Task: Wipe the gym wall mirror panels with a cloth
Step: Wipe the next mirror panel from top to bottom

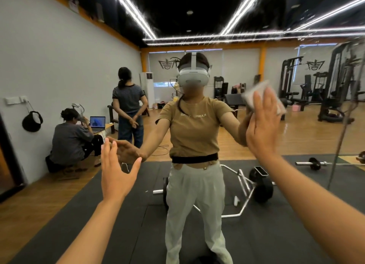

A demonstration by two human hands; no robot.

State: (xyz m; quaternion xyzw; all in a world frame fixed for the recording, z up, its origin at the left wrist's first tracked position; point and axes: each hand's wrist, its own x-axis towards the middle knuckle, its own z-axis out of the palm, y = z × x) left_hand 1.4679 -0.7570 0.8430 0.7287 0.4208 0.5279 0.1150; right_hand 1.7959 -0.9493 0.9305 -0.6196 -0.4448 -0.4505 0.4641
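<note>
The wall mirror (197, 36) fills the view and reflects the gym and a person in a headset. My right hand (262, 125) is raised at right of centre, fingers straight, pressing a pale folded cloth (254, 93) flat against the glass. The cloth shows above and beside my fingertips. My left hand (116, 172) is held up at lower left with straight, spread fingers at the mirror surface, holding nothing; I cannot tell whether it touches the glass. A vertical seam between mirror panels (343, 129) runs at the far right.
Reflected in the mirror: a barbell (260, 186) with a phone on its plate on the black floor mat, a small dumbbell (314, 163), weight machines (333, 97) at the back right, and two people (128, 105) by the grey left wall.
</note>
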